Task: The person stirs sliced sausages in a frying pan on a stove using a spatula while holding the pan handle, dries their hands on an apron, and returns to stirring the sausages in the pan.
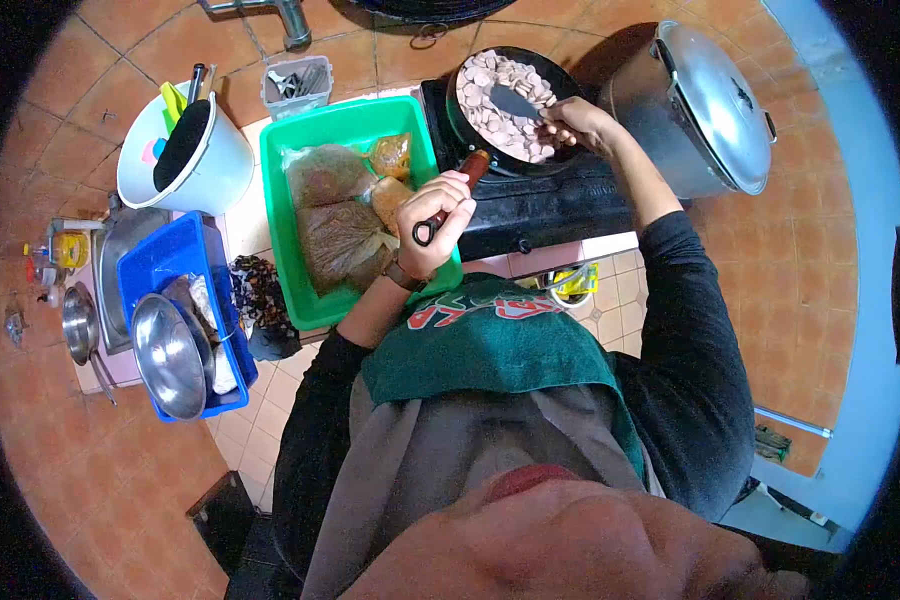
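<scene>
My left hand is wrapped round the brown and black handle of a dark frying pan on the black stove. Many thin, pale round slices, like cut sausage, fill the pan around a dark grey oval patch. Over the pan's right side, my right hand has its fingers drawn together, close beside the slices and the grey patch. I cannot tell what those fingers hold. Beneath my left forearm is a green tub with bags of brown food.
A large lidded metal pot stands right of the pan. Leftward are a small cutlery box, a white bucket with utensils, and a blue crate bearing a metal bowl. A sink lies beyond the crate.
</scene>
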Motion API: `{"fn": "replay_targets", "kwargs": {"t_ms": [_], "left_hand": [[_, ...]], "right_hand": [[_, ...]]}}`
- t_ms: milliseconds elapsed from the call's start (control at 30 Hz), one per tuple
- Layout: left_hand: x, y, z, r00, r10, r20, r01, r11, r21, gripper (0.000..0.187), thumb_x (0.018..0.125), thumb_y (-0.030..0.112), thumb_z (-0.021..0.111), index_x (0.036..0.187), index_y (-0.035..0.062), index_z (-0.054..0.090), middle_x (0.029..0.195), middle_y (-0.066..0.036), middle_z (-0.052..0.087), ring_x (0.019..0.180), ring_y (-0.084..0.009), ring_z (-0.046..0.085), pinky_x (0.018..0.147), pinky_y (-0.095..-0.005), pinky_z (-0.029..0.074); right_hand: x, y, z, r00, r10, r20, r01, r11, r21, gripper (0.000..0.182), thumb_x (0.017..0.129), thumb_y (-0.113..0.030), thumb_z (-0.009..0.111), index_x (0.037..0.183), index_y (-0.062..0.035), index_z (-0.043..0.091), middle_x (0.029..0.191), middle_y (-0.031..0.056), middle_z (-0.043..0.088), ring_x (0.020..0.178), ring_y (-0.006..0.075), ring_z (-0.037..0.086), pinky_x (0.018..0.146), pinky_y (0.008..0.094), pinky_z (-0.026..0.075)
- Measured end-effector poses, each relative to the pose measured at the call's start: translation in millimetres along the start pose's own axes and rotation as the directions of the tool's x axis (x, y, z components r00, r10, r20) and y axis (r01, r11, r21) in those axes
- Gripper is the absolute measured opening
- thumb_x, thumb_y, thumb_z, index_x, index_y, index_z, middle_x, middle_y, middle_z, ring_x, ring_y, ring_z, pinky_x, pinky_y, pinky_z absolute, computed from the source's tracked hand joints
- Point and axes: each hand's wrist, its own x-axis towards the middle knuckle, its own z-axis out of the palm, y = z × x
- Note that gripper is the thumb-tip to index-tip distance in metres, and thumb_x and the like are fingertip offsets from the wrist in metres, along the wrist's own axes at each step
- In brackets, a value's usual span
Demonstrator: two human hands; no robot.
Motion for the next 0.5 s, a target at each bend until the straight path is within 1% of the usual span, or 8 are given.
{"fn": "replay_targets", "kwargs": {"t_ms": [133, 233, 300, 333, 400, 433, 467, 500], "left_hand": [[0.8, 1.2, -1.0, 1.000, -0.003, -0.007, 0.003, 1.000, -0.009, 0.018, 0.076, -0.011, 0.060, 0.065, 0.0005, 0.052, 0.071, -0.011, 0.061, 0.072, -0.0231, 0.061, 0.088, -0.0466, 0.048], [2.6, 2.4, -0.9, 1.000, -0.001, -0.003, 0.001, 1.000, 0.001, 0.019, 0.076, -0.012, 0.060, 0.065, 0.0006, 0.051, 0.071, -0.011, 0.060, 0.072, -0.0233, 0.061, 0.088, -0.0468, 0.048], [2.6, 1.6, -1.0, 1.000, 0.005, 0.001, -0.005, 0.999, -0.034, 0.020, 0.076, -0.012, 0.060, 0.065, 0.0008, 0.050, 0.071, -0.010, 0.060, 0.073, -0.0233, 0.061, 0.088, -0.0470, 0.048], [1.3, 1.7, -1.1, 1.000, -0.001, -0.009, 0.001, 1.000, -0.024, 0.020, 0.076, -0.012, 0.060, 0.065, 0.0008, 0.050, 0.071, -0.010, 0.060, 0.073, -0.0233, 0.061, 0.088, -0.0470, 0.048], [0.8, 3.5, -0.4, 1.000, -0.005, -0.019, 0.004, 1.000, -0.014, 0.021, 0.076, -0.012, 0.061, 0.064, 0.0010, 0.050, 0.071, -0.010, 0.060, 0.073, -0.0232, 0.061, 0.089, -0.0473, 0.048], [0.2, 4.5, -1.6, 1.000, -0.025, -0.007, 0.025, 0.999, -0.028, 0.021, 0.076, -0.011, 0.062, 0.064, 0.0016, 0.050, 0.072, -0.010, 0.060, 0.074, -0.0228, 0.061, 0.091, -0.0475, 0.047], [-2.6, 1.6, -6.7, 0.998, -0.016, 0.056, 0.018, 0.999, -0.032, 0.017, 0.075, -0.010, 0.064, 0.070, 0.0024, 0.052, 0.079, -0.011, 0.062, 0.082, -0.0242, 0.062, 0.093, -0.0478, 0.045], [-2.5, 4.4, -7.0, 0.999, -0.030, 0.043, 0.029, 1.000, 0.002, 0.017, 0.074, -0.009, 0.064, 0.074, 0.0028, 0.053, 0.084, -0.012, 0.063, 0.088, -0.0258, 0.062, 0.094, -0.0478, 0.044]], "right_hand": [[-10.3, -3.6, -20.2, 1.000, 0.018, -0.024, -0.018, 1.000, 0.018, 0.021, 0.095, -0.020, 0.052, 0.082, -0.0050, 0.060, 0.061, -0.0003, 0.052, 0.046, 0.0065, 0.043, 0.037, 0.0240, 0.032], [-14.6, -11.9, -35.3, 0.998, -0.046, -0.034, 0.043, 0.995, -0.088, 0.019, 0.092, -0.020, 0.056, 0.088, -0.0029, 0.064, 0.065, 0.0024, 0.058, 0.048, 0.0082, 0.046, 0.040, 0.0254, 0.036], [-24.8, -32.9, -31.5, 0.962, -0.147, -0.229, 0.043, 0.913, -0.406, 0.027, 0.087, -0.023, 0.059, 0.099, 0.0003, 0.067, 0.077, 0.0111, 0.068, 0.057, 0.0208, 0.061, 0.051, 0.0341, 0.048], [-17.7, -30.3, -30.7, 0.966, -0.146, -0.214, 0.047, 0.911, -0.411, 0.027, 0.087, -0.023, 0.059, 0.099, 0.0003, 0.067, 0.077, 0.0111, 0.068, 0.057, 0.0208, 0.061, 0.051, 0.0341, 0.048], [-3.2, -27.6, -23.3, 0.708, -0.635, -0.310, 0.175, 0.583, -0.793, 0.032, 0.090, -0.029, 0.058, 0.095, 0.0018, 0.065, 0.086, 0.0142, 0.070, 0.070, 0.0286, 0.067, 0.062, 0.0397, 0.051], [2.7, -24.8, -19.3, 0.716, -0.637, -0.285, 0.136, 0.529, -0.838, 0.033, 0.089, -0.028, 0.057, 0.108, -0.0026, 0.065, 0.096, 0.0193, 0.069, 0.091, 0.0369, 0.066, 0.080, 0.0429, 0.051], [4.5, -22.2, -8.9, 0.724, -0.638, -0.264, 0.156, 0.525, -0.837, 0.033, 0.089, -0.028, 0.057, 0.108, -0.0026, 0.065, 0.096, 0.0193, 0.069, 0.091, 0.0369, 0.066, 0.080, 0.0429, 0.051], [4.7, -20.1, 1.2, 0.799, -0.549, -0.246, 0.092, 0.516, -0.852, 0.031, 0.089, -0.029, 0.056, 0.109, -0.0062, 0.066, 0.095, 0.0208, 0.068, 0.091, 0.0377, 0.066, 0.079, 0.0436, 0.051]]}}
